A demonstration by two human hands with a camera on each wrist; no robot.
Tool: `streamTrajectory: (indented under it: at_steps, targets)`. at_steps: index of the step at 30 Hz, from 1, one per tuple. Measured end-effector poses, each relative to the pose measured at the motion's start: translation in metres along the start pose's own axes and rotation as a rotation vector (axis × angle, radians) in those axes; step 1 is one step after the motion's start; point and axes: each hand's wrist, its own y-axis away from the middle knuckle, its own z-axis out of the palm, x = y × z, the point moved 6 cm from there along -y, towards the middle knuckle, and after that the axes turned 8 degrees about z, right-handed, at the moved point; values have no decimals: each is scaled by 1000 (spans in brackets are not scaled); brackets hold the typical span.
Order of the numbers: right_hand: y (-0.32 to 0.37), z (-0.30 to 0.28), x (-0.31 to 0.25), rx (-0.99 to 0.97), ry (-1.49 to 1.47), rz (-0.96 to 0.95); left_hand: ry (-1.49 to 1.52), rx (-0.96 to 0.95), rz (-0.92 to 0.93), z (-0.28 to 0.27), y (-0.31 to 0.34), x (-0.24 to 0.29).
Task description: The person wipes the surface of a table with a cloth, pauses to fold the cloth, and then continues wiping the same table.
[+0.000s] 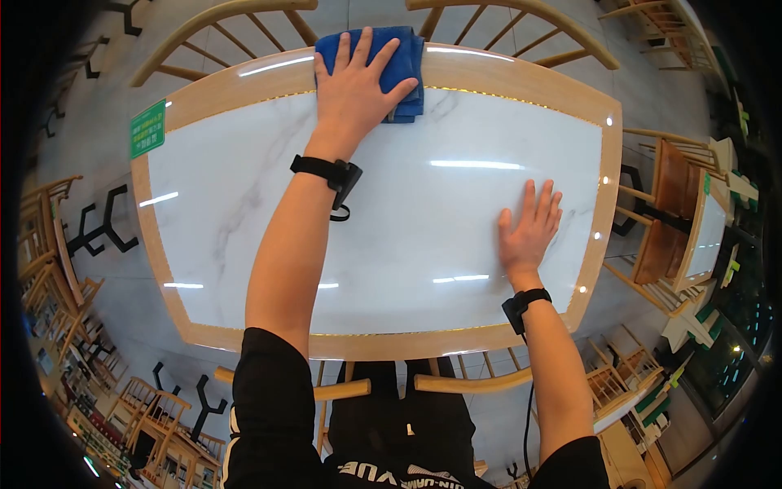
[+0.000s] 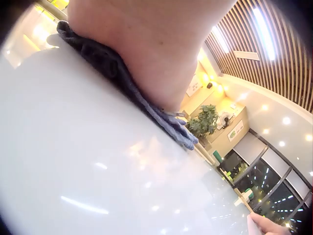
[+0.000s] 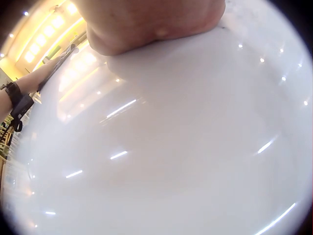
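A folded blue cloth (image 1: 411, 90) lies over the far edge of the table, partly on its wooden border and partly on the white marbled top (image 1: 391, 236). My left hand (image 1: 354, 90) is spread flat on that cloth, fingers straight and pointing to the far side. In the left wrist view the cloth (image 2: 132, 93) shows as a thin layer between the hand (image 2: 142, 44) and the glossy surface. To the right, my right hand (image 1: 531, 232) rests flat on the bare tabletop with fingers extended. The right wrist view shows the hand's underside (image 3: 156, 24) against the white surface.
Wooden chairs (image 1: 228, 12) stand along the far side, and chair backs (image 1: 472, 381) are at the near side. A green sticker (image 1: 147, 129) marks the far left table corner. Another table (image 1: 705, 228) with chairs is to the right. Ceiling lights reflect in the tabletop.
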Motion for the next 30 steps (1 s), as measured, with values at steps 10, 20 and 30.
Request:
streamTrajectory:
  at_steps: [10, 20, 30]
  targets:
    - [0, 1, 1, -10, -22, 0, -46, -11, 2, -6, 30, 8]
    - [0, 3, 0, 50, -13, -12, -8, -68, 23, -24, 78, 28]
    - [-3, 6, 1, 72, -9, -15, 70, -99, 33, -49, 138, 55]
